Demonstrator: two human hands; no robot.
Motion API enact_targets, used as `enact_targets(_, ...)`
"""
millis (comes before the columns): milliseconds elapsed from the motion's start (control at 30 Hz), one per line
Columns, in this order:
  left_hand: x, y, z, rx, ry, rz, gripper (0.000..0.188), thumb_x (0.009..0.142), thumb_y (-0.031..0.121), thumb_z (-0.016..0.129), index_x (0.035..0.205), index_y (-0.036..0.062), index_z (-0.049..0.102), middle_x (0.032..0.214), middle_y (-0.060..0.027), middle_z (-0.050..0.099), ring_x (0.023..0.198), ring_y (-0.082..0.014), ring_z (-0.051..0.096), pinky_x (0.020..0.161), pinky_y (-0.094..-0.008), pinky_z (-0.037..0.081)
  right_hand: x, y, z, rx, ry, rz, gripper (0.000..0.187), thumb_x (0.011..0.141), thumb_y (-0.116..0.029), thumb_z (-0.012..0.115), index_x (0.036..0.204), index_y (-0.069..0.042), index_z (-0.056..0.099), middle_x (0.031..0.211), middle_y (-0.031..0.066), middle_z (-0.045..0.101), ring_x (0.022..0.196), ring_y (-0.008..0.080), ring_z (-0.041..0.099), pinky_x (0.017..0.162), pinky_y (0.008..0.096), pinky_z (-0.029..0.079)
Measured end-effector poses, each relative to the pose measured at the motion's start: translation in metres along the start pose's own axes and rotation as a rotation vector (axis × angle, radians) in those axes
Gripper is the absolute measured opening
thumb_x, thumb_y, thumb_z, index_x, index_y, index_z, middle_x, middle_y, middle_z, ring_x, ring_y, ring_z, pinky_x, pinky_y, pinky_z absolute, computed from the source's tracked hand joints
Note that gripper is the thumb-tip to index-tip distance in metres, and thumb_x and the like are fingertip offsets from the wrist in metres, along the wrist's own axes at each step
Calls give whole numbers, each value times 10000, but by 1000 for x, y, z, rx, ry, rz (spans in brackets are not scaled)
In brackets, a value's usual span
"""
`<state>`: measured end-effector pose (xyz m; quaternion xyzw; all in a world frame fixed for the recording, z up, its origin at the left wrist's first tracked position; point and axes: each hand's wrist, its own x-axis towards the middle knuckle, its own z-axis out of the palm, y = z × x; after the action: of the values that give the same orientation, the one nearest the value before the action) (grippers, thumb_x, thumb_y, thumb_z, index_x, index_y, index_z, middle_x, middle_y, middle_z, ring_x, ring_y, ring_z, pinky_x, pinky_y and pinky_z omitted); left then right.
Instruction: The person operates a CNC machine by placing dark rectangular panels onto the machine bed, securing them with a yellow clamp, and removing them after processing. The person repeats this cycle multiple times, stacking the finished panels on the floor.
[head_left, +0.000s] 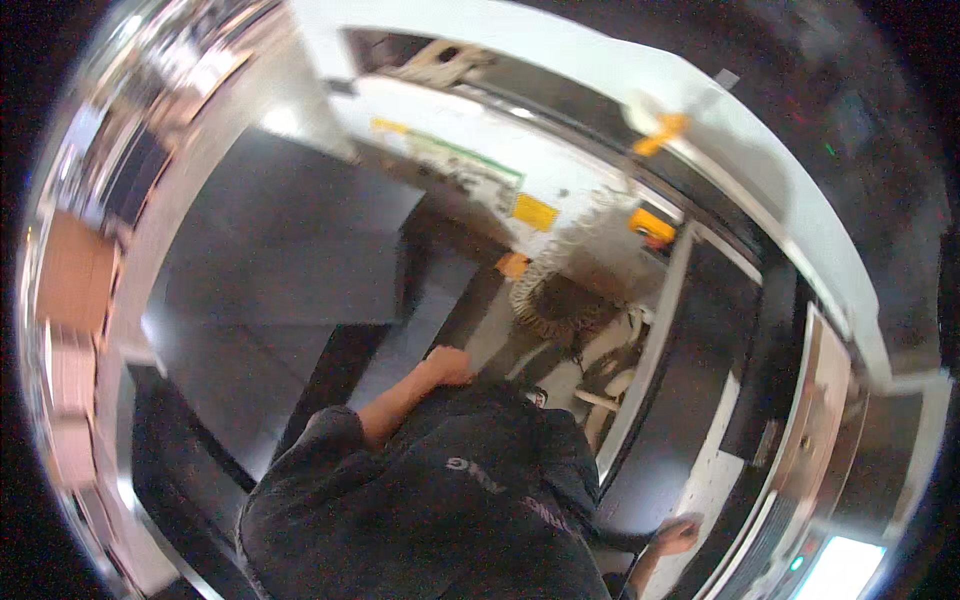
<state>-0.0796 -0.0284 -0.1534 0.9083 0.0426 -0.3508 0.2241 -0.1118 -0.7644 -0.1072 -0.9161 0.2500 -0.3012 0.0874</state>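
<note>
My left hand (pixel 447 366) is in front of my body with its fingers curled into a fist, and nothing shows in it. It is nearest to the edge of large dark grey flat panels (pixel 290 240) on the left. Low on the right, my right hand (pixel 678 535) is beside a pale strip (pixel 705 470) along a dark machine surface (pixel 680 370). Its fingers are small and smeared, so I cannot make out their shape or whether they touch the strip. My dark shirt fills the lower middle.
Ahead stands a white machine body (pixel 470 140) with a yellow label (pixel 535 211). A pale coiled cable (pixel 530 295) hangs by a yellow box (pixel 652 228). A lit screen (pixel 840 570) is at lower right. Brown stacked boards (pixel 75 270) line the far left.
</note>
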Motion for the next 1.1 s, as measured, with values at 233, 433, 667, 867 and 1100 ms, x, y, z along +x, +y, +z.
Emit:
enact_targets(233, 1, -90, 86, -1527, 287, -284, 1014, 845, 747, 663, 1417, -74, 493, 1320, -238, 600, 1172, -337, 614, 878, -462, 558, 41, -42, -14, 225, -426, 227, 441, 892, -370, 581, 908, 46, 728, 862, 216, 702, 806, 356, 655, 784, 531, 500)
enact_targets(433, -22, -156, 37, -2434, 991, -413, 860, 853, 656, 724, 1366, -5, 526, 1373, -187, 542, 1288, -307, 502, 1032, -560, 436, 27, -196, -42, 293, -201, -96, 318, 984, -134, 564, 1190, 71, 692, 1216, 256, 678, 1096, 359, 650, 983, 430, 506)
enact_targets(667, 10, -178, 9, -2601, 1439, -728, 757, 853, 465, 826, 1282, -86, 533, 1264, -166, 618, 1081, -290, 644, 919, -454, 555, -38, -341, -49, 451, -588, -663, 240, 977, -108, 619, 1172, 21, 674, 1380, 195, 589, 1237, 327, 571, 960, 428, 484)
enact_targets(867, 7, -164, -26, -2423, 1402, -1102, 795, 844, 477, 832, 1284, -100, 508, 1280, -180, 623, 1055, -270, 656, 903, -421, 561, -85, -387, -86, 421, -836, -692, 216, 963, -62, 622, 1160, 12, 669, 1366, 223, 580, 1236, 353, 568, 947, 405, 496)
enact_targets(1100, -1, -160, 54, -2436, 1492, -710, 800, 913, 497, 750, 1416, -52, 455, 1378, -159, 571, 1151, -264, 617, 947, -421, 535, -81, -401, -63, 507, -1042, -558, 229, 988, -72, 613, 1194, 13, 664, 1193, 133, 683, 1068, 225, 657, 963, 349, 519)
